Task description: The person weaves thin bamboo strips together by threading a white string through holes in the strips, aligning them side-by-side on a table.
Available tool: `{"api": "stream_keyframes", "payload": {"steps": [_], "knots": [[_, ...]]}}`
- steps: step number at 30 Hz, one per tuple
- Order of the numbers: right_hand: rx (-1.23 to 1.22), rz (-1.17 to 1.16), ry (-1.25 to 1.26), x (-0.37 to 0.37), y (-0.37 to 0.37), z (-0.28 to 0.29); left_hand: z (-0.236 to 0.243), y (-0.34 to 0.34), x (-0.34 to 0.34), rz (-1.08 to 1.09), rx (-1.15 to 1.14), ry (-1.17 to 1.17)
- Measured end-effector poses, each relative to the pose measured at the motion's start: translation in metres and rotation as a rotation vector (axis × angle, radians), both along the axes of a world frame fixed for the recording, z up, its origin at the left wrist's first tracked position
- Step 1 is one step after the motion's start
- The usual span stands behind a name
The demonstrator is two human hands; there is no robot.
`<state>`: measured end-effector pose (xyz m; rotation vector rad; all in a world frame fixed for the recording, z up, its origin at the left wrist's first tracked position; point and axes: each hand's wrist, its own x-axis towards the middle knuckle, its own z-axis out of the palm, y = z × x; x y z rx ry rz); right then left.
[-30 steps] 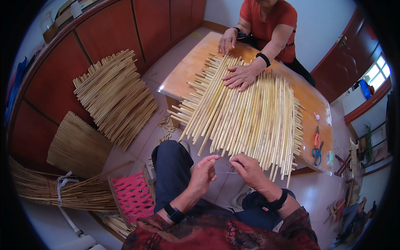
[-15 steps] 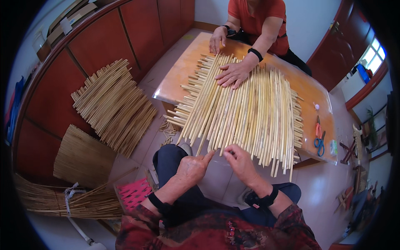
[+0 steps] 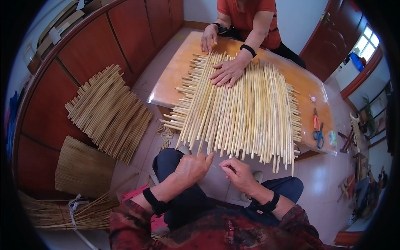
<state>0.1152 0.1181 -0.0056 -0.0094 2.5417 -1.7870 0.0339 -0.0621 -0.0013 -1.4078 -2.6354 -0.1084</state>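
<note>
Mat of pale yellow, round stalks (image 3: 243, 112): it lies in the upper middle of the frame on the glossy, orange-brown table (image 3: 168, 85), its lower ends jutting past the near edge toward me, probably so that I can reach them.
Stalk direction: the top layer's long axis runs from the upper part of the frame down toward me, slanting to the lower left on the left side and nearly vertical on the right; the layer beneath lies crosswise, its ends poking out left and right.
My left hand (image 3: 192, 168): loosely curled at lower centre, index finger stretched toward the stalk ends; whether it grips anything I cannot tell.
My right hand (image 3: 241, 174): just below the stalk ends, fingers bent and thumb near the index finger, the gap narrow; I cannot tell whether a fine strand sits between them.
Co-worker's black-banded, flat hand (image 3: 227, 73): spread over the upper left stalks, seemingly to steady them; the co-worker's other hand (image 3: 208, 39) is at their top ends.
Blue-handled scissors (image 3: 319, 139): on the table at right, near an orange-handled tool (image 3: 316, 121), perhaps set aside to give the stalks room.
</note>
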Motion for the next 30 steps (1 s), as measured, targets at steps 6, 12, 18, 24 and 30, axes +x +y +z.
{"api": "stream_keyframes", "payload": {"steps": [6, 12, 18, 24, 30], "knots": [[-0.008, -0.019, 0.023, 0.003, 0.016, 0.009, 0.008, -0.003, -0.011, -0.123, 0.099, 0.015], [0.030, 0.004, 0.042, 0.003, 0.013, 0.008, 0.018, -0.004, -0.018, -0.123, 0.099, -0.126], [-0.011, -0.001, 0.013, -0.002, 0.014, 0.001, 0.024, -0.003, -0.025, -0.198, 0.122, -0.186], [0.186, 0.084, 0.309, -0.009, 0.011, -0.011, 0.020, -0.006, -0.015, -0.137, 0.074, -0.163], [0.467, 0.188, 0.465, -0.007, 0.000, -0.015, 0.016, -0.006, -0.018, -0.143, 0.128, -0.103]]}}
